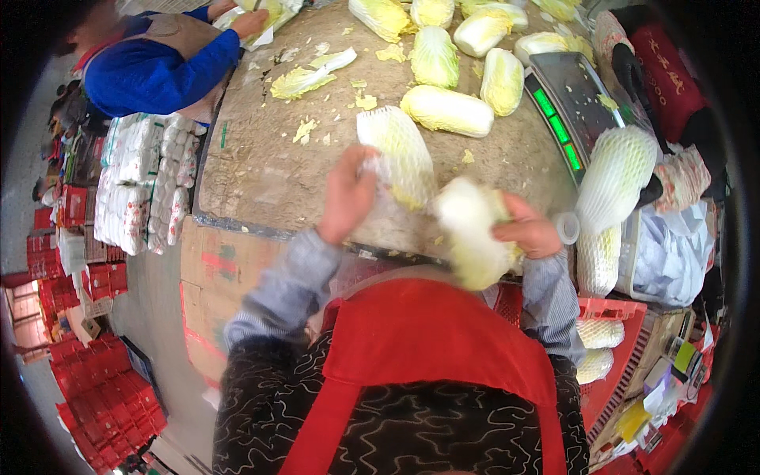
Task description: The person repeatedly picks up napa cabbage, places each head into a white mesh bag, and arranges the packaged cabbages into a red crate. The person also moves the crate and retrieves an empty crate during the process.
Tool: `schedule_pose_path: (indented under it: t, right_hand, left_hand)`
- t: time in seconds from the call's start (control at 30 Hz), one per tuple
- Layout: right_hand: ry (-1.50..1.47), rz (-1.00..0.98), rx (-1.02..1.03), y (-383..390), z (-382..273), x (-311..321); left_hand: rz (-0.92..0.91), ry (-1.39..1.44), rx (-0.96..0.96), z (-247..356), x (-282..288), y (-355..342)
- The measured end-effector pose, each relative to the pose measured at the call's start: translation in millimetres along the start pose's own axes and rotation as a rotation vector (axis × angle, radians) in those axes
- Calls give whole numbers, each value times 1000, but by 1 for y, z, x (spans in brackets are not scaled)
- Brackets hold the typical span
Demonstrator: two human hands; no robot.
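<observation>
Cabbage [405, 162] in a white mesh net [381, 129] lies on the table [265, 190] directly ahead of the person, its left side touched by the left hand [349, 194], whose grip is closed on the net there. Just to the right, the right hand [529, 228] has its grip closed on the side of a pale, blurred cabbage [467, 220], whole or part I cannot tell, over the table's near edge. Beyond these, a bare cabbage [447, 111] lies crosswise, with more bare cabbages [434, 57] grouped behind it. A torn leaf [305, 80] and yellow scraps [304, 131] lie to the left. At the right sits a dark scale [582, 91] with a lit green display [557, 129]; beside it is a netted cabbage [617, 174], near a co-worker's patterned sleeve [682, 178]. Nearer, a red crate [613, 307] holds further netted cabbages [599, 333]. At the far left a co-worker in blue [162, 75] leans to the table, white packs [131, 186] stacked nearby and red crates [103, 388] nearer.
</observation>
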State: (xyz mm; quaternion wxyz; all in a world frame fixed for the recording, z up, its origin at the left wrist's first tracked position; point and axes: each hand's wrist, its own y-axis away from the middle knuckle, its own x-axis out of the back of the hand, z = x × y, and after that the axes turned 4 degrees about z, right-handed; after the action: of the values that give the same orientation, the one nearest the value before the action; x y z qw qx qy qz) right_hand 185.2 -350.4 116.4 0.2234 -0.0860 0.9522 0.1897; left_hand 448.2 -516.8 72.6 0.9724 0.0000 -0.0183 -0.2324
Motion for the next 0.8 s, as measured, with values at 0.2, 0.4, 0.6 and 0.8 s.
schedule_pose_path:
  t: [0.2,0.4,0.6,0.8]
  right_hand:
    - [371,-464,-30,-106,1,-36]
    - [171,-94,-91,-109,32,-6]
    - [123,8,-98,-94,58,-5]
    - [106,48,-63,-92,46,-6]
  left_hand:
    - [-394,-505,-43,37,14,-55]
    - [-464,-1011,-28,57,30,-21]
    - [-23,-1077,-144,15,16,-18]
    - [336,-453,-148,8,-23,-41]
